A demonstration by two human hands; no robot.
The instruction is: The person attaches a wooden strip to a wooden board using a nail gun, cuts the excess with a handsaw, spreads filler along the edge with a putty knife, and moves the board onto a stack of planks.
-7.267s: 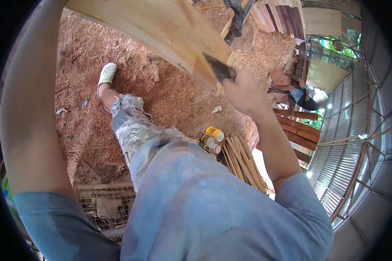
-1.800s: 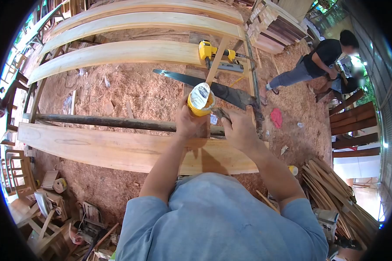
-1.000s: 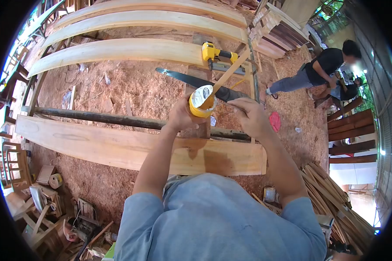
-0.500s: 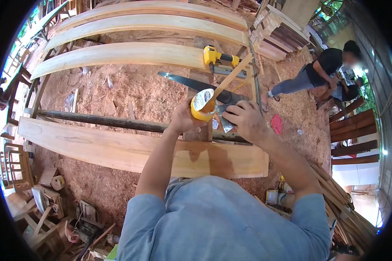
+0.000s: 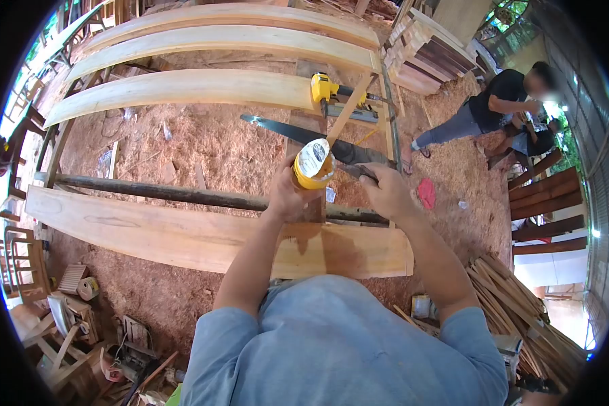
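My left hand [image 5: 286, 191] is wrapped round a yellow plastic container [image 5: 307, 180] with a cut-away, slanted top and some orange-brown paste inside. At the container's right side, my right hand [image 5: 390, 194] grips a scraper [image 5: 354, 171]; its blade points left toward the opening. Just beyond both hands lies a handsaw [image 5: 287, 130] with a long dark blade. Below them a pale wooden board [image 5: 203, 233] spans the front, with shadows across its right part.
A yellow and black nail gun [image 5: 323, 88] rests at the right end of the third board [image 5: 183, 88]. A dark pole [image 5: 162, 191] runs behind the near board. A co-worker [image 5: 501, 101] bends over at the right. Thin wood strips [image 5: 514, 304] are piled at the lower right.
My right hand has turned and shifted slightly down and right, so the scraper's blade now lies flatter toward the container. The container stays in my left hand. The co-worker's arm has risen.
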